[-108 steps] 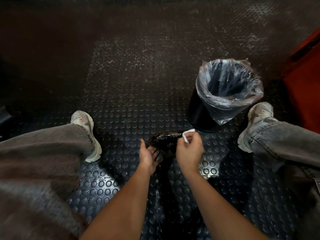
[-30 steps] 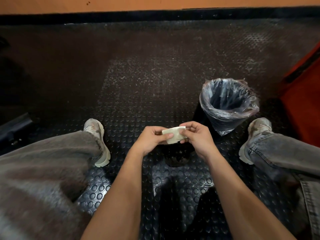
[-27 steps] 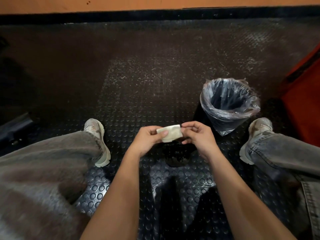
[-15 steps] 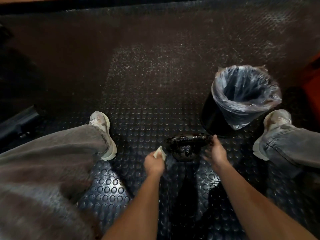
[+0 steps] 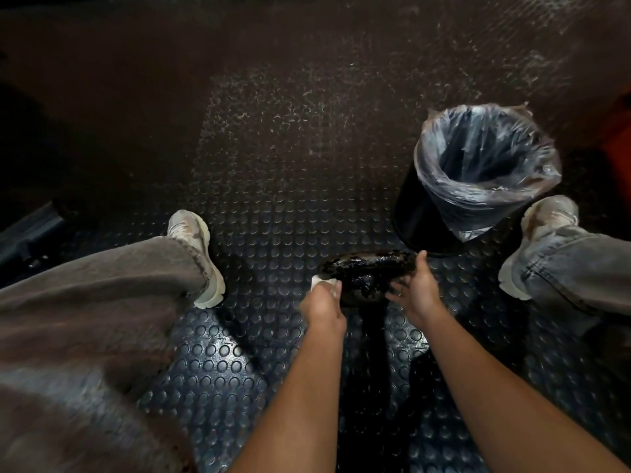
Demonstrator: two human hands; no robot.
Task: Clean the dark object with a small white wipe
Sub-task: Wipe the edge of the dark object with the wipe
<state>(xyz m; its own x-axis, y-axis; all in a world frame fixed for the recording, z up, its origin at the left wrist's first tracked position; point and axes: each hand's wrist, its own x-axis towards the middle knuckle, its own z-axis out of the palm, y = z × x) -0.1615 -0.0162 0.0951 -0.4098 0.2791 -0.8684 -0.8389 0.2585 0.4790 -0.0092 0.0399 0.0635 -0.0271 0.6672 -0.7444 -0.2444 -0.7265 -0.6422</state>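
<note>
A dark, glossy, rough-surfaced object [image 5: 367,273] stands low between my knees, over the studded floor. My left hand [image 5: 322,303] is closed around a small white wipe [image 5: 321,283] and presses it against the object's left edge. My right hand [image 5: 418,290] holds the object's right side, thumb up on the rim and fingers spread under it. What the object rests on is hidden in shadow.
A black bin [image 5: 474,179] lined with a clear plastic bag stands just beyond the object on the right. My two feet in pale sneakers [image 5: 199,254] [image 5: 543,233] flank the spot. The floor is black studded rubber [image 5: 273,148]. A dark bar [image 5: 30,233] lies far left.
Both hands held the wipe unfolded at chest height a second ago. Since then the wipe went into my left hand, both hands dropped to the object, and my left hand has touched its left edge.
</note>
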